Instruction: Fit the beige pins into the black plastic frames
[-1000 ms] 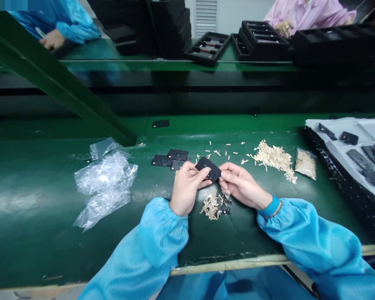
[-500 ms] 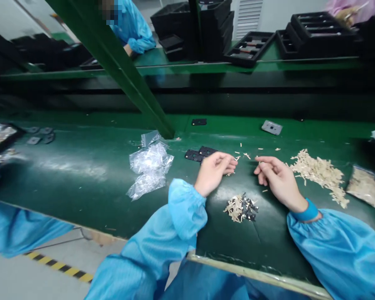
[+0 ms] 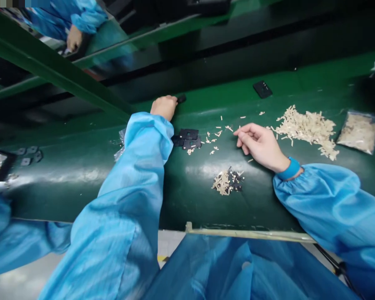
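Note:
My left hand reaches to the back of the green bench, its fingers closed at a small black plate. My right hand hovers with thumb and fingertips pressed together; anything between them is too small to make out. Between the arms lie several black plates with square holes and scattered beige strips. Nearer the front edge is a small mixed pile of beige and black pieces. A large pile of beige strips spreads right of my right hand.
A bag of beige pieces lies at the right. One black plate is at the back. A green post slants across the upper left. Clear plastic bags are partly behind my left sleeve. Another person's hand shows beyond the shelf.
My left hand has moved left and back to the rear black plate. My right hand keeps its pinch. The view has tilted down and shifted.

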Demonstrator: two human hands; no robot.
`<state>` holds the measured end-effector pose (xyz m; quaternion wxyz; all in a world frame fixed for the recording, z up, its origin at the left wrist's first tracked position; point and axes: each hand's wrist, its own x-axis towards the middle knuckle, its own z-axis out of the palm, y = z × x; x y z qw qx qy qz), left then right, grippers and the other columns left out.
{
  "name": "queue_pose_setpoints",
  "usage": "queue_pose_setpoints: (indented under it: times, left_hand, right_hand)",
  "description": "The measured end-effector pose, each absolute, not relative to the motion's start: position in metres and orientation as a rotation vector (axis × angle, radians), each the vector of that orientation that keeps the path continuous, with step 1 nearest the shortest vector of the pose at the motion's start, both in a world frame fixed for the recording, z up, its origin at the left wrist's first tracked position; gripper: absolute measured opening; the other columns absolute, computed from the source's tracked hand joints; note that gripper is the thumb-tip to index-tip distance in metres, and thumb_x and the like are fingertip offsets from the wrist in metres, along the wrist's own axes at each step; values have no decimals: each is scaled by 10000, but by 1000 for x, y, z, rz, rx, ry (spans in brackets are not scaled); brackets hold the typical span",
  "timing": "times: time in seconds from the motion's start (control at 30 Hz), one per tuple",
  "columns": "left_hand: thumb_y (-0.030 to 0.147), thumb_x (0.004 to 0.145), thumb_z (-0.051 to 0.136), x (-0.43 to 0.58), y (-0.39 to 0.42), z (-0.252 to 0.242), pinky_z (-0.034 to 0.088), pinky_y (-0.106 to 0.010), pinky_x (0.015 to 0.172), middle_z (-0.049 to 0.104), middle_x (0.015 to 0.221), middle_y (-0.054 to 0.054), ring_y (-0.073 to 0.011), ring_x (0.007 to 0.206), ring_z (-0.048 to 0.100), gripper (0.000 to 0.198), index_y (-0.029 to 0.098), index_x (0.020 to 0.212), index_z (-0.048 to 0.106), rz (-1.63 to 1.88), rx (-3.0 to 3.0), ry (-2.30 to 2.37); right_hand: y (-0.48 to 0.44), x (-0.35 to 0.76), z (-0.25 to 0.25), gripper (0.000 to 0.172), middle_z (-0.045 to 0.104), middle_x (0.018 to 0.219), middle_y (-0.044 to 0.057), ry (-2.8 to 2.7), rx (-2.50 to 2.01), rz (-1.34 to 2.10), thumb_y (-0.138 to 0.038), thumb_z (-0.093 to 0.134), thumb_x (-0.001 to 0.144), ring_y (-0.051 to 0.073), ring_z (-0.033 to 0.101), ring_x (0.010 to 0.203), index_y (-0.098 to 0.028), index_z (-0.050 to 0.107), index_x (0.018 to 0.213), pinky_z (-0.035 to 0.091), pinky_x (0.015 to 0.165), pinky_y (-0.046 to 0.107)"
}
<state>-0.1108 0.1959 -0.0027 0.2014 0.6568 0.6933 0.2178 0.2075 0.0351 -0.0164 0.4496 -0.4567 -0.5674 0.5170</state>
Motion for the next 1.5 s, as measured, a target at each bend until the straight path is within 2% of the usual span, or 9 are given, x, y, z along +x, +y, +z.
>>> queue_pose_setpoints:
  times: [0.13,0.23,0.37,0.5,0.67,0.9,1.17,1.33,1.5]
  left_hand:
    - [234,966,598,-90,199,13,103,-466,1262,646,1012,-20,-221,1374,402,146,167,840,566,642,1795,2012]
    - [241,904,670,-76,188,27,246,-432,1219,684,1022,-36,-236,1298,498,104,153,910,614,656,1845,1985]
    - [225,869,675,-51,129,30,514,-371,980,709,952,-39,-205,941,679,161,176,1023,680,836,1782,1560]
    - [223,788,732,-24,53,16,590,-323,796,711,1138,-73,-195,903,700,293,188,1078,705,981,1507,1202]
    - [256,754,777,-19,21,-3,549,-203,627,703,921,-38,-122,757,655,232,196,960,690,1150,1101,1169]
    - [345,810,756,-22,23,0,615,-281,733,626,847,12,-144,812,709,224,220,903,595,1176,692,975]
    - [382,843,748,-6,11,-3,580,-225,639,682,726,-14,-127,667,681,298,185,1043,649,1124,1007,1045]
    - [303,914,642,-1,5,-2,563,-211,508,664,807,7,-118,601,683,270,210,1136,520,994,1072,1046]
    - [263,835,736,6,1,-4,440,-135,374,651,843,7,-49,495,571,340,192,1108,546,900,1232,1130]
  right_hand:
    - [35,212,-15,183,666,720,9,-1461,-1136,1306,-336,633,948,80,511,484,-161,676,978,390,467,241]
    - [33,222,-11,175,671,721,10,-1777,-1104,1372,-343,680,904,108,545,558,-174,711,933,415,526,255]
    - [29,229,-6,120,674,815,20,-2180,-987,1251,-306,690,888,126,557,648,-194,732,899,419,595,264]
    - [20,221,-4,90,666,943,47,-2373,-932,1058,-232,655,911,159,583,759,-212,722,969,429,689,291]
    - [10,214,-2,146,632,945,65,-2526,-979,936,-244,545,983,196,583,814,-225,689,963,426,730,316]
    - [20,224,4,133,616,921,59,-2356,-940,1183,-316,569,980,193,561,800,-213,631,922,443,742,327]
    - [14,213,0,212,659,836,13,-1615,-1075,1666,-389,663,949,93,497,588,-195,583,982,414,540,251]
    - [10,206,-2,213,616,761,-17,-1455,-1114,1630,-341,703,914,77,508,560,-182,596,1008,414,517,231]
    - [7,200,-6,166,603,757,-13,-1473,-1169,1493,-294,700,905,81,520,567,-183,597,970,416,512,238]
